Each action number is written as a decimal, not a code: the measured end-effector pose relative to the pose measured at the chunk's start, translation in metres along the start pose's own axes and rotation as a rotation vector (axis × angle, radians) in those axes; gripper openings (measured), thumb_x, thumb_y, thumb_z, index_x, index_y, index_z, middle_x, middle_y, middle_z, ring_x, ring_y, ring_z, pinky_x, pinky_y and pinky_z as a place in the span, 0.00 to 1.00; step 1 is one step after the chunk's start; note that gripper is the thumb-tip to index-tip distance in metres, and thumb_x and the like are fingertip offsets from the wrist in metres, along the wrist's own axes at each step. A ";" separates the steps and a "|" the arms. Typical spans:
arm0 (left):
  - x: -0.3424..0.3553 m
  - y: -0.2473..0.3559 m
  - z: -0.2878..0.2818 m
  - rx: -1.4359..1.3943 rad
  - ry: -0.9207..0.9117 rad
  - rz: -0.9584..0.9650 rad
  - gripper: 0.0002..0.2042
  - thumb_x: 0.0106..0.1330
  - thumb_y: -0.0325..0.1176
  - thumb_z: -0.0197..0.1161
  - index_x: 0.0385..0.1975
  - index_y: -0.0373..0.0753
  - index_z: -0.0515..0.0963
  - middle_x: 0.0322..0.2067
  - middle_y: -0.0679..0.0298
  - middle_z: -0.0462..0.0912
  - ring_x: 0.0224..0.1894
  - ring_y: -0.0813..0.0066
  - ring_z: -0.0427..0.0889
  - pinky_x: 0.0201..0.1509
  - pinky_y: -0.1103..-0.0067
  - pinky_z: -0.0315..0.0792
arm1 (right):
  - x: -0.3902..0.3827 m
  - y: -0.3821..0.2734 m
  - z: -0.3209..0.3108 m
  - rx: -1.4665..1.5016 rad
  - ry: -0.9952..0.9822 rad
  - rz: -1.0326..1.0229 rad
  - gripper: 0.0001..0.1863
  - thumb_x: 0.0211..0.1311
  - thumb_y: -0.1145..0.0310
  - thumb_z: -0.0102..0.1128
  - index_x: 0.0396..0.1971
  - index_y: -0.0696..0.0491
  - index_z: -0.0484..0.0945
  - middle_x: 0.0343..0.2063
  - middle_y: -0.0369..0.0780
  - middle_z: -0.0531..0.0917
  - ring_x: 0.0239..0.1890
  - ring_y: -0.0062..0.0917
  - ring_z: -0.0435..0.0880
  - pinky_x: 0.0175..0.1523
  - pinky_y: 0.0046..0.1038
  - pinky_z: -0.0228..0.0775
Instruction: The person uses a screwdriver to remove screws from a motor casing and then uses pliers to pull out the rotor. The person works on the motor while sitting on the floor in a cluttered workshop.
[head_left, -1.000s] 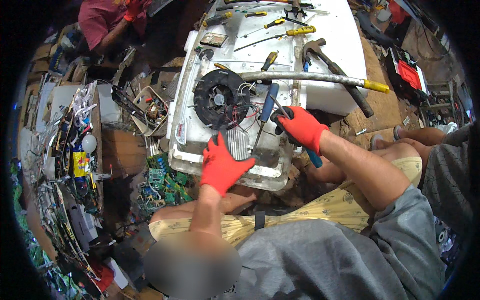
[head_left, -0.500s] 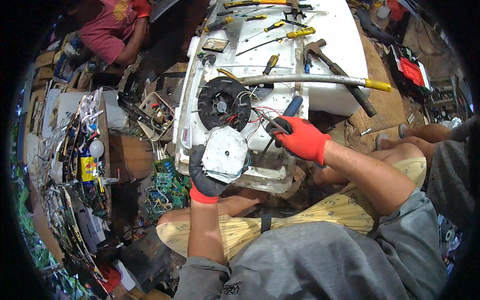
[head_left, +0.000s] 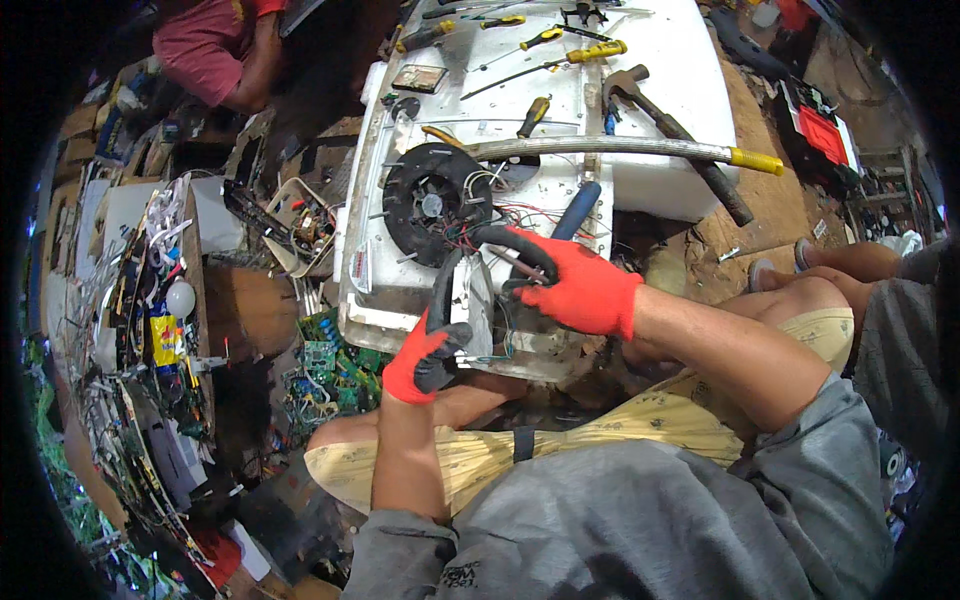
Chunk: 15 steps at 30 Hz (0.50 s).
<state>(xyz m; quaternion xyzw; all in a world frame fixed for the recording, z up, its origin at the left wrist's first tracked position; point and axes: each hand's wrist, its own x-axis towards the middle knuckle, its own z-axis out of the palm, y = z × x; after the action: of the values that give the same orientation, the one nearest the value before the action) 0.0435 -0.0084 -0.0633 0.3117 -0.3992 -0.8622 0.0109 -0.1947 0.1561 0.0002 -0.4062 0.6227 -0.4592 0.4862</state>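
My left hand [head_left: 428, 350], in a red and black glove, is closed around a white flat eight-sided plate [head_left: 479, 305], now tilted nearly on edge. My right hand [head_left: 575, 282], gloved alike, is closed on a thin metal tool [head_left: 526, 262] right beside the plate; its kind is hidden by the fingers. Just beyond both hands lies a black round housing [head_left: 410, 205] with short pins around it and thin loose wires [head_left: 520, 215] coming from its middle. A blue handle [head_left: 577, 210] rests on the white panel [head_left: 365, 315] near my right hand.
Farther up lie a braided hose [head_left: 620, 147] with a yellow end, a hammer [head_left: 680, 135] and several yellow-black screwdrivers [head_left: 598, 51]. Green circuit boards [head_left: 322, 355] are heaped at the left, beside a scrap pile [head_left: 150, 340]. Another person [head_left: 205, 50] sits at the upper left.
My left hand has turned the white plate from facing up to nearly edge-on. My right hand has moved left, close against it. The view has shifted slightly.
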 end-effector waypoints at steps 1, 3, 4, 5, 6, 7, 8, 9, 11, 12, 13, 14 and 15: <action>-0.002 -0.005 -0.005 0.061 -0.013 0.023 0.44 0.55 0.36 0.72 0.73 0.40 0.55 0.56 0.64 0.75 0.54 0.71 0.77 0.59 0.72 0.73 | 0.001 -0.002 0.001 -0.007 -0.048 0.013 0.35 0.61 0.79 0.59 0.70 0.45 0.64 0.44 0.36 0.81 0.39 0.15 0.73 0.46 0.24 0.72; 0.005 0.017 0.048 0.182 -0.077 0.062 0.48 0.52 0.35 0.74 0.74 0.41 0.53 0.61 0.64 0.71 0.57 0.72 0.74 0.59 0.72 0.73 | 0.007 0.032 0.002 -0.126 0.072 -0.199 0.34 0.60 0.78 0.60 0.69 0.46 0.65 0.43 0.36 0.82 0.37 0.17 0.77 0.45 0.26 0.74; 0.006 0.023 0.060 0.201 -0.099 0.076 0.53 0.49 0.37 0.76 0.76 0.43 0.50 0.67 0.64 0.64 0.63 0.72 0.69 0.61 0.71 0.71 | 0.009 0.040 0.003 -0.201 0.114 -0.294 0.34 0.60 0.77 0.60 0.68 0.46 0.65 0.43 0.36 0.83 0.37 0.18 0.78 0.44 0.26 0.75; 0.006 0.023 0.061 0.216 -0.109 0.097 0.53 0.48 0.38 0.76 0.75 0.42 0.50 0.65 0.64 0.66 0.62 0.72 0.70 0.61 0.72 0.71 | 0.010 0.043 0.006 -0.270 0.147 -0.392 0.34 0.60 0.77 0.60 0.68 0.47 0.66 0.43 0.37 0.83 0.36 0.19 0.79 0.43 0.27 0.76; 0.005 0.022 0.059 0.227 -0.117 0.118 0.53 0.48 0.38 0.76 0.75 0.41 0.50 0.64 0.63 0.67 0.61 0.72 0.70 0.62 0.73 0.70 | 0.001 0.012 -0.004 -0.153 -0.016 -0.061 0.32 0.61 0.76 0.60 0.67 0.48 0.67 0.47 0.40 0.83 0.34 0.21 0.82 0.41 0.28 0.77; 0.004 0.021 0.058 0.238 -0.126 0.139 0.53 0.48 0.39 0.76 0.75 0.40 0.51 0.63 0.63 0.68 0.60 0.73 0.71 0.62 0.74 0.69 | 0.002 0.013 -0.002 -0.129 -0.012 -0.079 0.32 0.61 0.76 0.60 0.67 0.48 0.67 0.47 0.40 0.83 0.33 0.21 0.82 0.41 0.27 0.77; 0.007 0.021 0.067 0.260 -0.100 0.212 0.55 0.46 0.41 0.78 0.75 0.40 0.50 0.66 0.62 0.66 0.64 0.71 0.69 0.65 0.73 0.67 | 0.001 0.014 -0.003 -0.106 0.000 -0.099 0.32 0.61 0.76 0.60 0.66 0.48 0.67 0.46 0.40 0.83 0.32 0.21 0.82 0.40 0.27 0.77; 0.007 0.019 0.064 0.257 -0.112 0.187 0.56 0.45 0.42 0.78 0.75 0.40 0.50 0.66 0.61 0.65 0.65 0.70 0.67 0.66 0.72 0.65 | 0.002 0.015 -0.003 -0.083 0.013 -0.119 0.32 0.61 0.75 0.61 0.66 0.48 0.67 0.46 0.41 0.83 0.32 0.21 0.82 0.40 0.27 0.77; 0.009 0.018 0.059 0.251 -0.140 0.136 0.56 0.45 0.43 0.79 0.75 0.40 0.51 0.67 0.60 0.64 0.68 0.69 0.64 0.69 0.71 0.62 | 0.003 0.021 -0.001 -0.212 0.034 -0.237 0.32 0.59 0.73 0.63 0.65 0.47 0.69 0.49 0.43 0.81 0.41 0.30 0.83 0.47 0.32 0.77; 0.010 0.019 0.062 0.288 -0.139 0.146 0.57 0.44 0.44 0.79 0.75 0.40 0.50 0.67 0.60 0.64 0.69 0.68 0.63 0.70 0.71 0.61 | 0.003 0.026 0.001 -0.300 0.061 -0.304 0.32 0.59 0.72 0.63 0.65 0.47 0.69 0.50 0.44 0.80 0.45 0.32 0.83 0.49 0.33 0.77; 0.011 0.020 0.066 0.326 -0.138 0.157 0.57 0.44 0.44 0.80 0.75 0.40 0.50 0.68 0.60 0.64 0.70 0.68 0.62 0.71 0.70 0.59 | 0.002 0.030 0.003 -0.387 0.088 -0.371 0.31 0.58 0.72 0.64 0.64 0.47 0.70 0.51 0.44 0.79 0.48 0.35 0.83 0.51 0.35 0.76; 0.011 0.023 0.069 0.363 -0.132 0.169 0.57 0.44 0.44 0.80 0.75 0.40 0.50 0.68 0.60 0.64 0.70 0.67 0.61 0.72 0.70 0.57 | -0.001 0.026 0.004 -0.374 0.088 -0.306 0.30 0.56 0.70 0.66 0.62 0.46 0.72 0.51 0.44 0.78 0.54 0.41 0.78 0.55 0.40 0.73; 0.012 0.023 0.065 0.433 -0.134 0.215 0.57 0.44 0.42 0.80 0.75 0.39 0.50 0.68 0.60 0.62 0.71 0.67 0.60 0.73 0.70 0.57 | 0.000 0.025 0.004 -0.411 0.087 -0.304 0.28 0.55 0.69 0.66 0.59 0.46 0.74 0.49 0.44 0.78 0.52 0.42 0.79 0.54 0.40 0.74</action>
<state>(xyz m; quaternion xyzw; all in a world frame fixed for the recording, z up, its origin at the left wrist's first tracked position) -0.0070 0.0172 -0.0218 0.2044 -0.6053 -0.7693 0.0092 -0.1924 0.1620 -0.0248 -0.5652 0.6553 -0.4077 0.2915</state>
